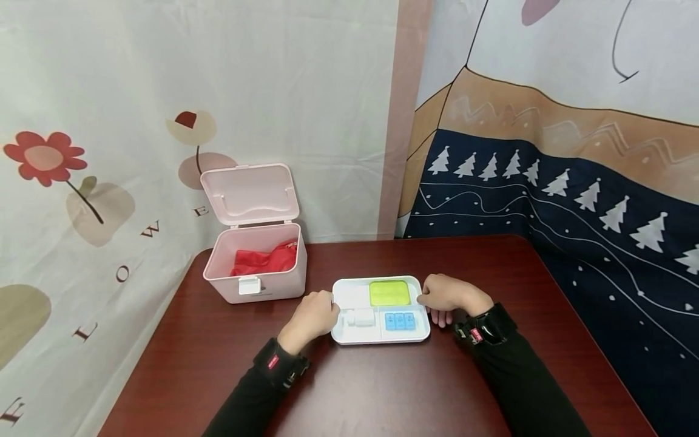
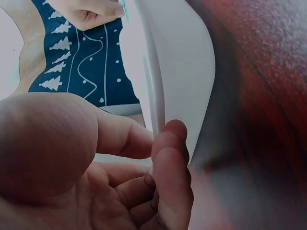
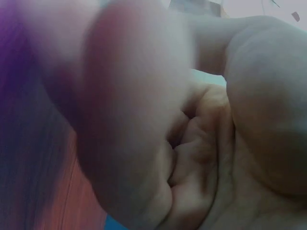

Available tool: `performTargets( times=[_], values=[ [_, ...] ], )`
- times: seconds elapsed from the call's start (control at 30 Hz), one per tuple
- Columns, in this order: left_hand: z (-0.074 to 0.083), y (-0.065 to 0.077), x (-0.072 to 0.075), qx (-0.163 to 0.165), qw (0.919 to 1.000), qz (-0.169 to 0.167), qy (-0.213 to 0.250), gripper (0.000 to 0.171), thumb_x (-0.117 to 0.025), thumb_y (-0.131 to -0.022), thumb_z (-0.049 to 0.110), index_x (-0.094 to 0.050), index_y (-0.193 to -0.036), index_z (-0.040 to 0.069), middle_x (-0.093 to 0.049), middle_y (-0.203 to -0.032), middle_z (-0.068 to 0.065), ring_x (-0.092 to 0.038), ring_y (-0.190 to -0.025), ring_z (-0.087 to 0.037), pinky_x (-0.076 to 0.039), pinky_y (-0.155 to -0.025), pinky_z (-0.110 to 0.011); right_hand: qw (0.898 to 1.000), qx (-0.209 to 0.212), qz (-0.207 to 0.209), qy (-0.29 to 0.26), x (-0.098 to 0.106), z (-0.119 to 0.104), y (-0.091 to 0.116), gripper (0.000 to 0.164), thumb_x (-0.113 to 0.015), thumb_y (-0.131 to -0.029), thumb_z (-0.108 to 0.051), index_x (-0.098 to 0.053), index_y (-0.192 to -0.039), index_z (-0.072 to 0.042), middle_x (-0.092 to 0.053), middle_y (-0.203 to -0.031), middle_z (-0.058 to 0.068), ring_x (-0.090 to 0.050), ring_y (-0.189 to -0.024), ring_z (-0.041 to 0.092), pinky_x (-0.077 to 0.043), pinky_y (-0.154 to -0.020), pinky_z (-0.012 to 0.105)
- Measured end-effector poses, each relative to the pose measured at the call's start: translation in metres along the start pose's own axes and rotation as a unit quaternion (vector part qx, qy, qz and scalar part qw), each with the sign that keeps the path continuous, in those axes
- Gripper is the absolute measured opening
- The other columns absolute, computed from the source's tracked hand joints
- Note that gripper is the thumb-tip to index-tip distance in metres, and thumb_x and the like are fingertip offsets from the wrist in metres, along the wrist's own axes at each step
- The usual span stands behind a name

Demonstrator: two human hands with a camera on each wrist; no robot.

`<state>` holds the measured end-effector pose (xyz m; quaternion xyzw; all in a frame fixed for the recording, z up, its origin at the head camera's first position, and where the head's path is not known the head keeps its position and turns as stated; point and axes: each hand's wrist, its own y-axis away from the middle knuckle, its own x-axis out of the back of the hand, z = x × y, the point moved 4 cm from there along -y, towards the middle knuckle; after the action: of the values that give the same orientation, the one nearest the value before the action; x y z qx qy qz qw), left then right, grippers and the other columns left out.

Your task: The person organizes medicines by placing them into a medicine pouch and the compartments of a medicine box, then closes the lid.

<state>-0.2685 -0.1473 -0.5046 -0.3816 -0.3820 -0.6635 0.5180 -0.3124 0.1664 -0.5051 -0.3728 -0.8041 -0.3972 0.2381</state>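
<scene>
A flat white case (image 1: 357, 295) with rounded corners sits in front of me, between my two hands. Its upper right part shows a lime-green panel (image 1: 389, 293); below that is a row of light blue pieces (image 1: 400, 321). My left hand (image 1: 310, 320) pinches the case's left edge between thumb and fingers, and the left wrist view shows the white side wall (image 2: 184, 57) at the fingertips. At the opposite edge, my right hand (image 1: 450, 296) grips with thumb and index finger while its other fingers curl below. In the right wrist view those fingers hide most of the case.
At the table's back left stands a pink box (image 1: 222, 283), its lid (image 1: 251, 194) raised, with a red cloth item (image 1: 266, 260) inside. The dark red wooden table (image 1: 382, 388) reaches back to printed curtains (image 1: 327, 121).
</scene>
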Motion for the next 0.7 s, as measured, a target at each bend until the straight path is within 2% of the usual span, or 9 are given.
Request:
performTargets(
  times=[0.17,0.27,0.3,0.4,0.5,0.53,0.7],
  values=[
    [0.002,-0.001,0.002,0.000,1.0000,0.006,-0.005,0.030,-0.059,-0.103,0.015,-0.062,-0.074,0.010,-0.061,-0.071,-0.009,-0.062,-0.071,-0.026,-0.051,-0.069,-0.042,1.000,0.017,0.000,-0.004,0.005,0.002,0.000,0.035,-0.059,-0.108,-0.021,-0.074,-0.080,-0.006,-0.070,-0.062,0.005,-0.064,-0.047,0.013,-0.056,-0.049,0.028],
    [0.005,-0.001,0.007,-0.016,0.9995,0.026,-0.002,0.028,-0.058,-0.103,0.015,-0.063,-0.077,0.008,-0.064,-0.074,-0.012,-0.066,-0.074,-0.030,-0.055,-0.072,-0.047,0.999,0.033,0.010,-0.013,0.010,0.003,0.002,0.037,-0.059,-0.108,-0.022,-0.074,-0.080,-0.003,-0.067,-0.061,0.003,-0.062,-0.047,0.012,-0.056,-0.049,0.027],
    [0.002,-0.003,0.006,-0.035,0.9984,0.044,0.002,0.029,-0.056,-0.104,0.018,-0.064,-0.078,0.009,-0.065,-0.074,-0.011,-0.067,-0.074,-0.030,-0.055,-0.072,-0.047,0.999,0.036,0.014,-0.019,0.012,0.004,0.004,0.038,-0.058,-0.108,-0.022,-0.074,-0.079,-0.002,-0.066,-0.060,0.003,-0.061,-0.047,0.012,-0.055,-0.049,0.027],
    [0.006,0.002,0.016,-0.055,0.9960,0.070,0.002,0.026,-0.055,-0.103,0.016,-0.065,-0.081,0.007,-0.065,-0.074,-0.012,-0.068,-0.074,-0.033,-0.057,-0.072,-0.050,0.998,0.051,0.026,-0.029,0.018,0.002,0.008,0.041,-0.057,-0.108,-0.022,-0.073,-0.078,0.001,-0.064,-0.059,0.002,-0.059,-0.046,0.012,-0.054,-0.049,0.027],
    [0.008,0.007,0.027,-0.058,0.9939,0.093,-0.004,0.024,-0.054,-0.103,0.016,-0.065,-0.084,0.006,-0.066,-0.073,-0.012,-0.069,-0.073,-0.035,-0.056,-0.071,-0.050,0.996,0.068,0.042,-0.032,0.023,-0.002,0.011,0.043,-0.055,-0.109,-0.023,-0.072,-0.078,0.001,-0.062,-0.058,0.001,-0.057,-0.046,0.013,-0.052,-0.048,0.027],
    [0.014,0.010,0.034,-0.043,0.9947,0.093,-0.009,0.021,-0.056,-0.102,0.013,-0.065,-0.085,0.004,-0.066,-0.074,-0.014,-0.069,-0.074,-0.037,-0.057,-0.072,-0.052,0.995,0.075,0.053,-0.032,0.024,-0.004,0.011,0.043,-0.054,-0.109,-0.023,-0.072,-0.078,0.000,-0.061,-0.058,0.000,-0.056,-0.046,0.013,-0.051,-0.048,0.026],
    [0.015,0.015,0.054,-0.036,0.9910,0.129,-0.005,0.020,-0.055,-0.105,0.015,-0.067,-0.092,0.003,-0.069,-0.078,-0.016,-0.071,-0.075,-0.038,-0.057,-0.070,-0.052,0.988,0.094,0.114,-0.044,0.033,-0.017,0.013,0.041,-0.055,-0.110,-0.026,-0.070,-0.081,0.000,-0.057,-0.059,-0.001,-0.053,-0.048,0.015,-0.046,-0.047,0.028]
  ],
)
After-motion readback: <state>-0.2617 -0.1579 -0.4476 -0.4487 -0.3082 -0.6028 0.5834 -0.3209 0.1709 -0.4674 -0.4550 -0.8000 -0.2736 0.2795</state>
